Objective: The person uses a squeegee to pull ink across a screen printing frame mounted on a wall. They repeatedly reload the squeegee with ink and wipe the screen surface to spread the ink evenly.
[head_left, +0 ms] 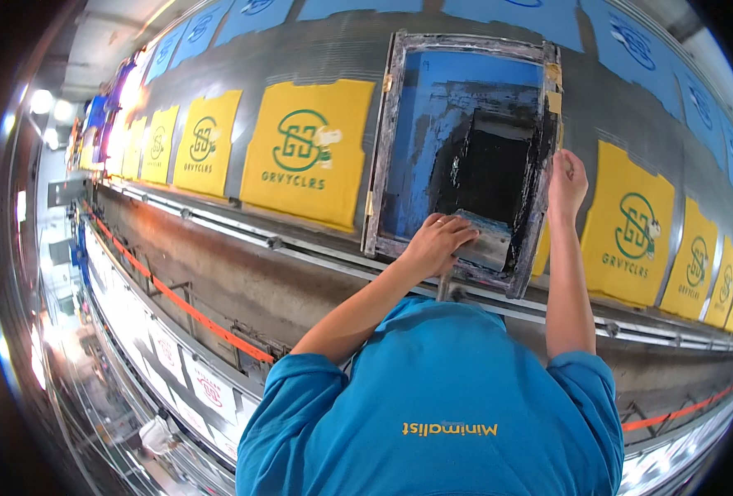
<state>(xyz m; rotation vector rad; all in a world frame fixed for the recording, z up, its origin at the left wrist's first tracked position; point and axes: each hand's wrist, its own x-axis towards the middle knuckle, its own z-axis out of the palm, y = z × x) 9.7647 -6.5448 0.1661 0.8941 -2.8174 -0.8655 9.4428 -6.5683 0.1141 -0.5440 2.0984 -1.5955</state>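
A screen printing frame (pixel 375 174) with a blue mesh lies over the long table in front of me. Wet black ink (pixel 475 169) covers the right part of its mesh. At the near end of the ink sits a squeegee (pixel 489 246) with a wide, pale, ink-stained blade. My left hand (pixel 437 246) is closed over the squeegee's left side, its fingertips on the top. My right hand (pixel 566 183) is closed on the frame's right side bar, fingers curled at its outer edge. Whatever lies under the frame is mostly hidden.
Yellow shirt pieces (pixel 304 153) with dark green prints lie in a row on both sides of the frame. Blue pieces (pixel 631 50) line the far side. A metal rail (pixel 242 227) edges the table near me. Behind it runs an orange bar (pixel 185 298).
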